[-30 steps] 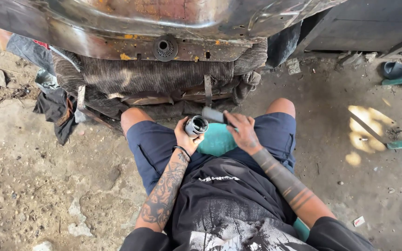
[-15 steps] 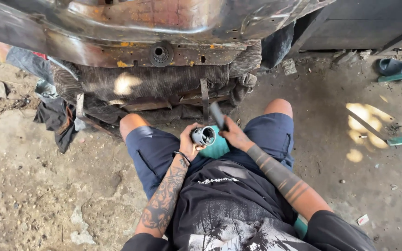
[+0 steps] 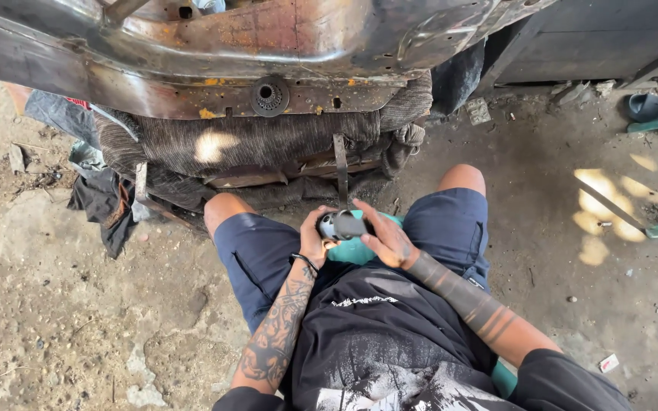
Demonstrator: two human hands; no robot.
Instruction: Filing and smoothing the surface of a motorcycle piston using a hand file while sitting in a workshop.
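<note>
Grey metal cylinder (image 3: pixel 342 225) held between knees, over teal seat (image 3: pixel 356 250), near rusty vehicle underside (image 3: pixel 268 46). Long axis left-right. Left hand (image 3: pixel 314 237) grips its left end; right hand (image 3: pixel 384 237) wraps right side, equally close.

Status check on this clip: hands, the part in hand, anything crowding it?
Left hand and right hand both gripping small grey metal cylinder over the lap. Teal seat beneath. Rusty metal car underbody close ahead, not touching.
</note>
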